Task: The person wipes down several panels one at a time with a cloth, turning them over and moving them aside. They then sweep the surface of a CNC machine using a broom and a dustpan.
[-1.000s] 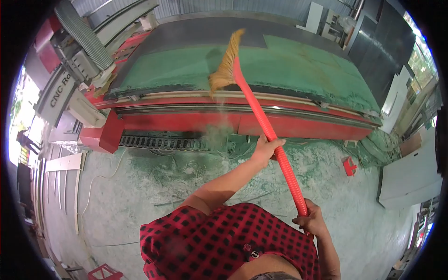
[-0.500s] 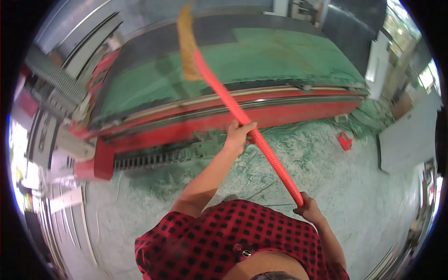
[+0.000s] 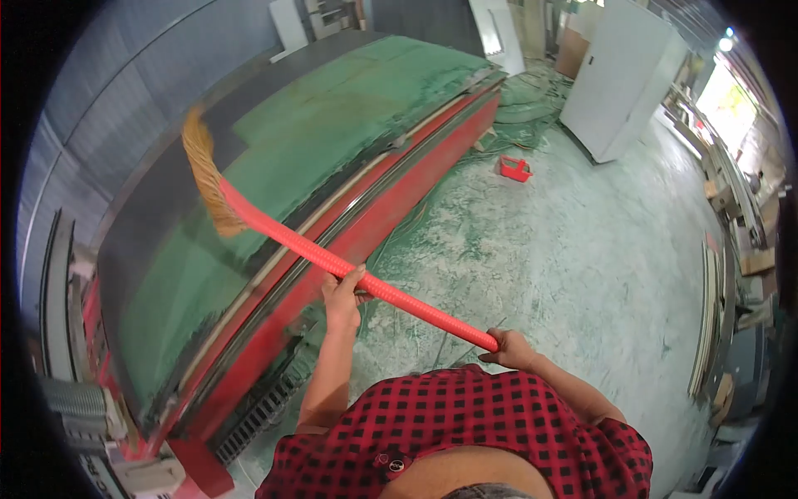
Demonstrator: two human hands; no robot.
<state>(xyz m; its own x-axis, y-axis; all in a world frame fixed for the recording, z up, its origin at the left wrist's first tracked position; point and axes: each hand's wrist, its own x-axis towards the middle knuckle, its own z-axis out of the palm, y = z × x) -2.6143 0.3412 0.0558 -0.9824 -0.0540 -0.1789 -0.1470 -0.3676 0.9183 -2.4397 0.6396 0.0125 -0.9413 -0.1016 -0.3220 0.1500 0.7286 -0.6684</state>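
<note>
A broom with a ribbed red handle [image 3: 416, 305] reaches from the lower middle to the upper left. My left hand [image 3: 342, 298] is closed round the handle near its middle. At the handle's lower end, my right hand [image 3: 511, 349] grips it. The yellow-brown bristles [image 3: 208, 179] are held over a large machine bed [image 3: 332, 91], whose surface is green and dark grey with dusty marks. Whether the bristles touch the bed I cannot tell. A red side rail [image 3: 399, 179] runs along the bed's near edge, beneath the handle.
On the dusty floor [image 3: 582, 274] lies a small red dustpan-like object [image 3: 514, 169]. A tall white cabinet [image 3: 619, 83] stands at the upper right. Long strips and panels [image 3: 711, 308] lean along the right side. A cable chain [image 3: 262, 416] and a grey ribbed hose [image 3: 79, 397] are at the lower left.
The view has turned to the right, so the machine bed appears slanted and further left. The broom has a flatter slant in view; both hands still hold it.
</note>
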